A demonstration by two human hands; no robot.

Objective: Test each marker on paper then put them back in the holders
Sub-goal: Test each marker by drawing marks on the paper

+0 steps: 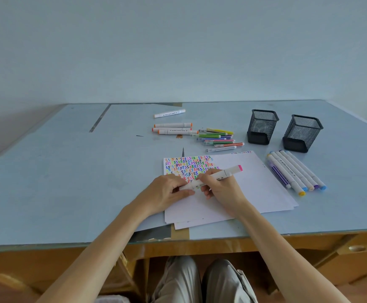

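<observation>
A white marker with a pink end cap [220, 174] lies slanted over the paper [254, 182], held by both hands. My left hand [167, 191] pinches its lower left end, and my right hand [222, 189] grips the barrel near the middle. The sheet carries rows of coloured squiggles [190, 166] in its upper left part. Two black mesh holders [262, 126] [301, 133] stand at the back right with no markers showing above their rims.
Several white markers with blue, yellow and purple ends [296, 171] lie right of the paper. Thin coloured pens [218, 137] and orange-capped markers [173, 128] lie behind it. One white marker [169, 113] lies farther back. The desk's front edge [200, 239] runs near my lap.
</observation>
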